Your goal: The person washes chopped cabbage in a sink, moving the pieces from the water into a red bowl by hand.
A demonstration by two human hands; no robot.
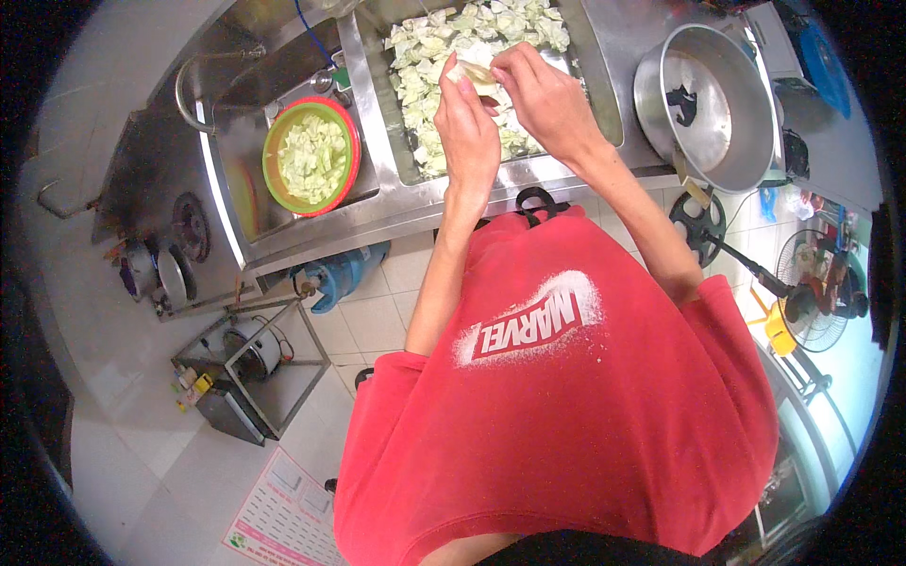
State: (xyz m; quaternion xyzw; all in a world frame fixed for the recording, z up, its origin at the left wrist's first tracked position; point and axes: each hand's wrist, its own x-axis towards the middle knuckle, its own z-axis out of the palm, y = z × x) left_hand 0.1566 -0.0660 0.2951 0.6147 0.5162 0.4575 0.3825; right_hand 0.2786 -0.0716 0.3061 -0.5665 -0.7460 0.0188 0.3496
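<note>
My left hand and my right hand meet above a stainless-steel sink basin. Between them is a pale cabbage leaf piece, gripped from both sides by the fingers. Below, many cut cabbage pieces spread across the basin, apparently in water. In the neighbouring basin to the left, a green plastic bowl sits inside a red one and holds more chopped cabbage. My hands partly hide the leaf and the cabbage beneath.
A large aluminium pot with a dark item inside stands right of the sink. At the left are a curved faucet and a gas burner. Below the counter lie a blue gas cylinder and a metal frame. A fan stands at right.
</note>
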